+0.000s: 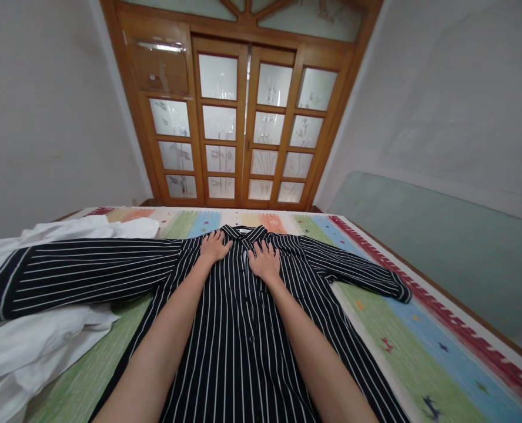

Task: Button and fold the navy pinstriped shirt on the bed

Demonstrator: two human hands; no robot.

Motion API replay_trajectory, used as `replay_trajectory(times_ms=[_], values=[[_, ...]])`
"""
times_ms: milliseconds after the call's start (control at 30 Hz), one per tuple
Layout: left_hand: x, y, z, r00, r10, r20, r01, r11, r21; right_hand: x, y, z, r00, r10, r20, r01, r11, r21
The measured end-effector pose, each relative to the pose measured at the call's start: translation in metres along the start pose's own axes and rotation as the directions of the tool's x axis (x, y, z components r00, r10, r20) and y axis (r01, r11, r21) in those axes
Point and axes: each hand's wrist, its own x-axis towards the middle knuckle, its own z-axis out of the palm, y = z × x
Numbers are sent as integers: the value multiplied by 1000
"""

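A black shirt with white stripes (226,329) lies spread face up, its collar pointing away from me and both sleeves stretched out sideways. My left hand (216,247) rests flat on the upper chest just below the collar, fingers spread. On the other side of the button placket, my right hand (265,262) also lies flat with its fingers apart. Neither hand grips the cloth. The shirt's left-side sleeve (97,264) reaches over white cloth (44,341), while the right-side sleeve (362,270) lies on the patterned cover. The shirt's lower hem is out of view.
A colourful patterned cover (375,341) lies under the shirt. A pale green padded panel (437,241) runs along the right side by the wall. Wooden doors with glass panes (246,123) stand beyond the far edge, between two grey walls.
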Motion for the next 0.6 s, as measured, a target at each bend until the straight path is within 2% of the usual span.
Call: replay_trajectory(times_ms=[100, 167, 267, 367, 467, 600], values=[[-11, 9, 0, 997, 39, -62, -39, 999, -2, 2, -3, -2, 999, 52, -8, -52, 999, 11], [-19, 16, -1, 992, 105, -70, -106, 994, -9, 4, -5, -3, 997, 72, -6, -72, 997, 16], [-35, 27, -4, 971, 237, -15, -238, 971, -33, 7, -4, -3, 998, 58, 22, -58, 998, 22], [-53, 34, -8, 949, 310, 59, -307, 950, -53, 8, 0, -2, 999, 21, 45, -22, 999, 34], [-70, 40, -11, 945, 309, 108, -305, 951, -50, 7, 6, -1, 997, -74, -18, 75, 995, 62], [-85, 49, -10, 961, 234, 148, -235, 972, -10, 2, 12, -5, 971, -178, -158, 196, 975, 108]])
